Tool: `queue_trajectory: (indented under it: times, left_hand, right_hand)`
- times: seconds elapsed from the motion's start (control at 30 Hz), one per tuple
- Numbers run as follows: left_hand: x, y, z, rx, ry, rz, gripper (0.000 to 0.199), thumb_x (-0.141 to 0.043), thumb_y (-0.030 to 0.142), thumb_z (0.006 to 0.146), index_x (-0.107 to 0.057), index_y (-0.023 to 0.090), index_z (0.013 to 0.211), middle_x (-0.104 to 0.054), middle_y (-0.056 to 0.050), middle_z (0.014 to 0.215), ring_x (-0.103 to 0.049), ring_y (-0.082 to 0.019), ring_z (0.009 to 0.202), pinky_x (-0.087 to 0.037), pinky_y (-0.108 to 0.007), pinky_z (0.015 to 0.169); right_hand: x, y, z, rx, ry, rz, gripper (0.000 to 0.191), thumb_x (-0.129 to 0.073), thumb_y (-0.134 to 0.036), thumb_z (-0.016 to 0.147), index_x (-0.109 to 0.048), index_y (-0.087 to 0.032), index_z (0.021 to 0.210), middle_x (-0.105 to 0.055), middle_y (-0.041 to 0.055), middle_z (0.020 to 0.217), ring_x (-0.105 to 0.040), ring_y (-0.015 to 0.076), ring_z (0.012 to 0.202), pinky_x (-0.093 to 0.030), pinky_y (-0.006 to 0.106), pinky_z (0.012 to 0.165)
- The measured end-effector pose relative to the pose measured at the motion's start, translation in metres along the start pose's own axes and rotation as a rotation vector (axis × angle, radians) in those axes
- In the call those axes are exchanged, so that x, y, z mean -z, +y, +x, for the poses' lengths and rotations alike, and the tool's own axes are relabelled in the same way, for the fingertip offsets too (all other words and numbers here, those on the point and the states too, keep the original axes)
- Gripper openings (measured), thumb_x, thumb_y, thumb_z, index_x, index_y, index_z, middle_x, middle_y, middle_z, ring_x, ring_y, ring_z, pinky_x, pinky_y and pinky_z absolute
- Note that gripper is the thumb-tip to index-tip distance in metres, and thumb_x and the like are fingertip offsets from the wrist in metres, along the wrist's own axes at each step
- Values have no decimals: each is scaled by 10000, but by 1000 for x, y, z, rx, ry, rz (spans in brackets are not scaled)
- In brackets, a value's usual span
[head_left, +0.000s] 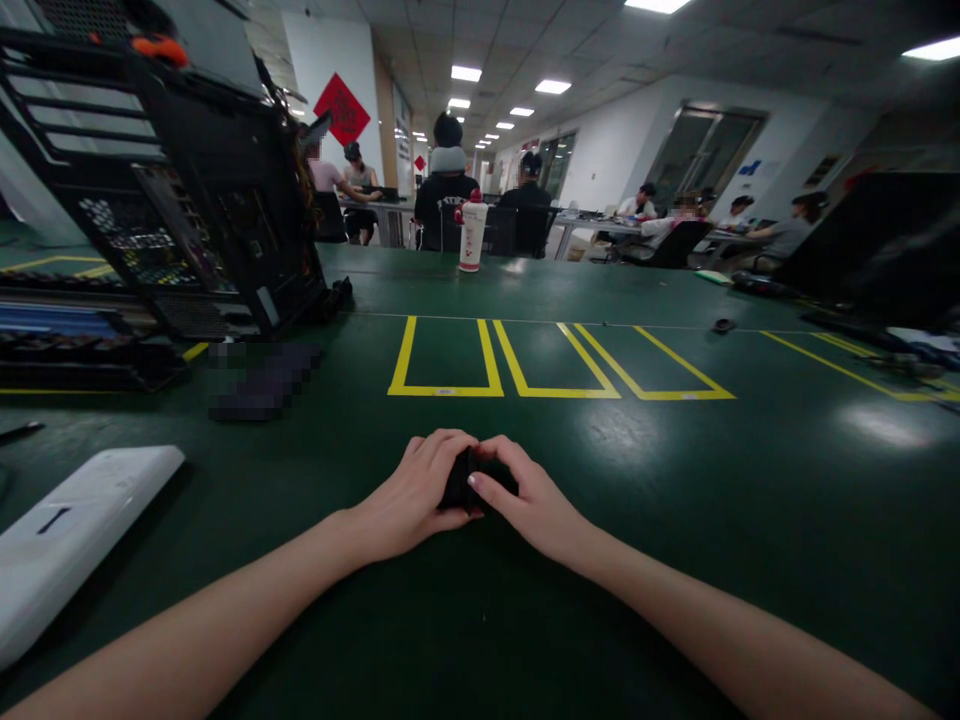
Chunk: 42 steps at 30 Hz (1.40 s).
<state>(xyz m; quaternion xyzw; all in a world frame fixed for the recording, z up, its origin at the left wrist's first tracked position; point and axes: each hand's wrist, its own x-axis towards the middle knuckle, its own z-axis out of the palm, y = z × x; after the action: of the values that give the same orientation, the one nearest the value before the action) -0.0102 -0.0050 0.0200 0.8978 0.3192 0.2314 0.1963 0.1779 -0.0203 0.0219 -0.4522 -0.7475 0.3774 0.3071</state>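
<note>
Both of my hands meet over a small black object [456, 484] low on the green table [480, 620]. My left hand [409, 490] wraps around its left side, with the thumb along the near edge and the fingers over the far side. From the right, my right hand [536, 505] pinches the object's right edge between thumb and fingers. Most of the object is covered, so its kind cannot be made out; it looks dark and block-like.
Yellow tape frames [445, 392] mark the table beyond my hands. An open computer case [217, 200] and a dark flat item [266, 382] are on the left, with a white device [82, 530] nearer. A white cup [472, 235] stands at the far edge. People sit beyond.
</note>
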Motion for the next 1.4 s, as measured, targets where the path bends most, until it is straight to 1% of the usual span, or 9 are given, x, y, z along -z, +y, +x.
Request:
queue_trajectory:
  times: [0.1, 0.2, 0.27, 0.37, 0.63, 0.87, 1.0, 1.2, 1.4]
  left_hand:
    - [0, -1, 0, 7, 3, -16, 580, -649, 205, 784, -295, 255, 1241, -444, -90, 1211, -483, -274, 1042, -425, -428, 841]
    - [-1, -1, 1, 8, 13, -18, 587, -643, 187, 780, -290, 254, 1244, -443, -92, 1212, -488, -269, 1027, -432, -415, 825]
    - [-2, -1, 0, 2, 16, -8, 596, -652, 193, 779, -287, 243, 1247, -440, -96, 1213, -479, -265, 1038, -426, -412, 840]
    - [-1, -1, 0, -6, 22, 3, 601, -665, 214, 777, -292, 234, 1247, -449, -95, 1203, -472, -263, 1059, -414, -413, 865]
    - [-1, -1, 1, 0, 18, -15, 596, -659, 199, 775, -297, 255, 1245, -447, -100, 1219, -485, -281, 1061, -417, -446, 851]
    - [0, -1, 0, 1, 18, -13, 631, -666, 177, 765, -281, 259, 1258, -446, -90, 1226, -478, -275, 1074, -425, -424, 855]
    - [0, 0, 0, 8, 15, -22, 628, -673, 199, 764, -287, 260, 1256, -451, -90, 1216, -476, -277, 1074, -422, -439, 861]
    - [0, 0, -1, 1, 10, -23, 629, -665, 187, 768, -278, 253, 1260, -437, -91, 1232, -468, -272, 1073, -426, -440, 866]
    - [2, 0, -1, 20, -9, -33, 604, -647, 154, 768, -288, 248, 1245, -428, -93, 1221, -472, -262, 1033, -429, -430, 853]
  right_hand:
    - [2, 2, -4, 38, -35, -23, 155, -503, -263, 869, -499, -235, 1022, -553, 29, 1002, -524, 203, 964, -426, 401, 854]
    - [3, 5, -5, 95, -27, -33, 228, -562, -229, 830, -484, -247, 1043, -545, 18, 1005, -524, 200, 968, -420, 395, 858]
    - [2, 6, -4, 108, -2, -39, 173, -542, -228, 844, -499, -240, 1011, -546, 15, 968, -530, 192, 938, -424, 386, 846]
    - [1, 4, 0, 85, 42, -32, 74, -507, -241, 866, -517, -225, 938, -547, 13, 924, -536, 184, 894, -437, 369, 818]
    - [-2, -1, -3, 31, 24, 25, 187, -499, -234, 867, -457, -232, 1049, -539, 37, 1047, -521, 198, 1001, -429, 389, 880]
    - [1, 5, -5, 109, 11, 31, 181, -562, -220, 823, -504, -240, 994, -526, 22, 1018, -517, 198, 976, -440, 380, 853]
    - [-3, 5, -3, 46, 69, 68, 97, -524, -241, 853, -513, -227, 948, -527, 15, 959, -530, 185, 924, -452, 372, 823]
    - [-4, 3, -2, -42, 9, 100, 208, -515, -296, 862, -480, -213, 1050, -534, 45, 1045, -527, 198, 970, -462, 379, 832]
    - [2, -3, -8, 5, -47, 37, 179, -531, -267, 853, -481, -230, 1021, -540, 24, 1016, -533, 194, 951, -456, 375, 833]
